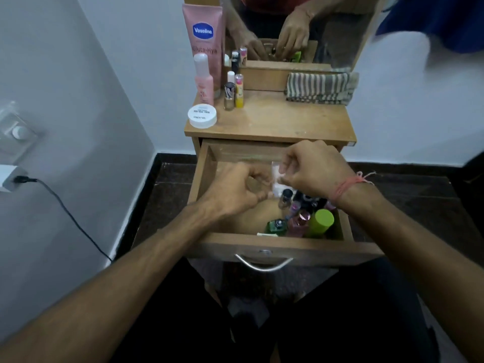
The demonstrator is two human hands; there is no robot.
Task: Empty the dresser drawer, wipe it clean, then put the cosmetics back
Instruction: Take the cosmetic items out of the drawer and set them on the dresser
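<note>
The wooden dresser drawer (262,247) is pulled open below me. Several cosmetics crowd its right front corner, among them a green-capped bottle (322,221), a pink bottle (298,224), a small green bottle (276,226) and a black-capped vial (286,197). My right hand (311,169) hovers over the drawer and pinches a small clear packet (276,179), which is blurred. My left hand (235,187) is beside it with curled fingers, its fingertips near the packet. Whether it holds anything is unclear.
On the dresser top (275,121) stand a Vaseline tube (203,35), a pink spray bottle (203,82), a white jar (202,116), lip balms and nail polish (233,93), and a folded striped cloth (319,87). A mirror (337,35) rises behind. A charger (7,179) is plugged into the left wall.
</note>
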